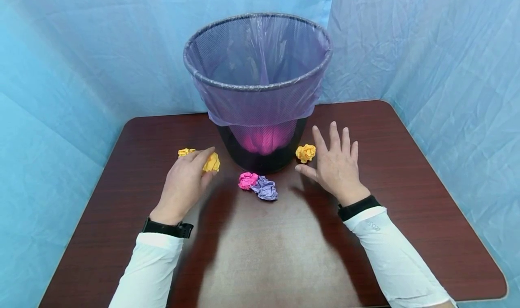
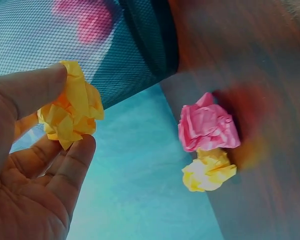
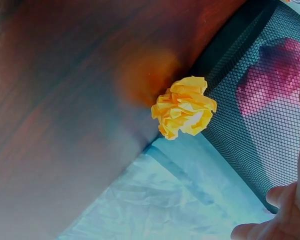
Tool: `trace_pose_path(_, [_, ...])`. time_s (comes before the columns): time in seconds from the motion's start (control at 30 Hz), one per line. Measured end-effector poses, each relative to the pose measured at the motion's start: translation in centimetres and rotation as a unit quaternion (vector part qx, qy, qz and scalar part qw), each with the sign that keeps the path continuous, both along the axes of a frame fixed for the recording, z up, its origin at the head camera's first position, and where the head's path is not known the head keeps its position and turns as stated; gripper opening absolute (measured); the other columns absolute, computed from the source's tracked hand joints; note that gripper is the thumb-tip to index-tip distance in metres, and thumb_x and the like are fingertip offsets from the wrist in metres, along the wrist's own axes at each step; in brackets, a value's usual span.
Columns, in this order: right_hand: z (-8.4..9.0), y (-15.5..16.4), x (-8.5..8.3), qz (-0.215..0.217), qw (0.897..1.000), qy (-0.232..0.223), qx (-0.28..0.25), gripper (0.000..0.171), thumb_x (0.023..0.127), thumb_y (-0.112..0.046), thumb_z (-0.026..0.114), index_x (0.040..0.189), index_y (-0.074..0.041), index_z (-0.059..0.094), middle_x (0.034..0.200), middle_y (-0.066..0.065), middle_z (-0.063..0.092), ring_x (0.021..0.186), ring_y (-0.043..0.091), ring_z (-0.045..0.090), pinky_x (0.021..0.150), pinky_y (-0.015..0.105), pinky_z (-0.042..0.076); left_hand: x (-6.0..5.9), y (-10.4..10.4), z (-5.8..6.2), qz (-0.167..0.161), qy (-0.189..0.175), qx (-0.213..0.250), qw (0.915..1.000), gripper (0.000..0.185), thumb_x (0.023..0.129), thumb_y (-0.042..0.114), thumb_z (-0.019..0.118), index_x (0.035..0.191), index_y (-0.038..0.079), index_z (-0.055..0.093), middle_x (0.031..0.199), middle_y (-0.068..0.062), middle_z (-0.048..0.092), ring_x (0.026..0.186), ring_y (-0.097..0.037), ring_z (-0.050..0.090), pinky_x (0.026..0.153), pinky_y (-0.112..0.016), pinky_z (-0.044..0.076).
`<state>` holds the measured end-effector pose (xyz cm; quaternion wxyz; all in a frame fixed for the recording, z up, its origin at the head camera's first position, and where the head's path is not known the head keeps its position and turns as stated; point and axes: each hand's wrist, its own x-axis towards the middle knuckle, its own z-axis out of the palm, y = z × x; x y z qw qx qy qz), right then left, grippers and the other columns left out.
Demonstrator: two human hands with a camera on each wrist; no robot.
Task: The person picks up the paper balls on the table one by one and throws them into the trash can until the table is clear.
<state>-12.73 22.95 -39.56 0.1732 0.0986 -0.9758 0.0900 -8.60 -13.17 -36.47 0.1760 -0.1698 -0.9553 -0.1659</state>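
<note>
My left hand point(image 1: 182, 186) pinches a crumpled yellow paper ball point(image 2: 72, 110) between thumb and fingertips, to the left of the bin. On the table by that hand lie another yellow paper ball point(image 2: 209, 171) and a pink one point(image 2: 208, 124), side by side; the hand hides this pink ball in the head view. My right hand point(image 1: 338, 170) is spread with straight fingers, holding nothing. Beside its thumb and index finger, a third yellow paper ball point(image 3: 185, 108) rests close to the bin's base.
A black mesh bin point(image 1: 266, 161) with a translucent purple liner point(image 1: 260, 102) stands at the back of the brown table point(image 1: 264, 254). Something pink shows through its mesh. In front lie a pink paper ball point(image 1: 248, 180) and a purple one point(image 1: 266, 189), touching. Blue sheeting point(image 1: 81, 50) surrounds the table.
</note>
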Motion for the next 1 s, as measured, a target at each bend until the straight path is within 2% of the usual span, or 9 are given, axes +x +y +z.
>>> trace_pose_path(0.53, [1.2,0.0,-0.6,0.003,1.000,0.020,-0.001,0.108,0.071,-0.078,0.062,0.155,-0.024,0.020,0.158,0.023,0.013,0.142,0.051,0.012,0.103,0.074,0.018,0.1,-0.5,2.6,0.005,0.055,0.034,0.9979,0.062,0.079,0.016,0.081,0.136,0.012,0.056,0.125,-0.014,0.061,0.107,-0.034,0.058,0.091,-0.048,0.048])
trace_pose_path(0.87, [1.9,0.0,-0.8,0.006,0.999,0.039,0.003,0.110,0.069,-0.077,0.064,0.155,-0.022,0.022,0.157,0.025,0.016,0.141,0.051,0.013,0.101,0.074,0.020,0.3,-0.7,4.1,0.004,0.087,0.058,0.9946,0.064,0.080,0.019,0.080,0.138,0.014,0.054,0.128,-0.013,0.061,0.111,-0.031,0.058,0.092,-0.046,0.049])
trace_pose_path(1.0, [2.2,0.0,-0.8,0.005,0.999,0.034,0.001,0.110,0.069,-0.076,0.065,0.155,-0.023,0.020,0.158,0.024,0.014,0.142,0.050,0.011,0.102,0.074,0.019,0.3,-0.9,4.8,0.006,0.101,0.060,0.9931,0.065,0.080,0.017,0.080,0.139,0.014,0.053,0.128,-0.013,0.061,0.112,-0.031,0.057,0.093,-0.046,0.048])
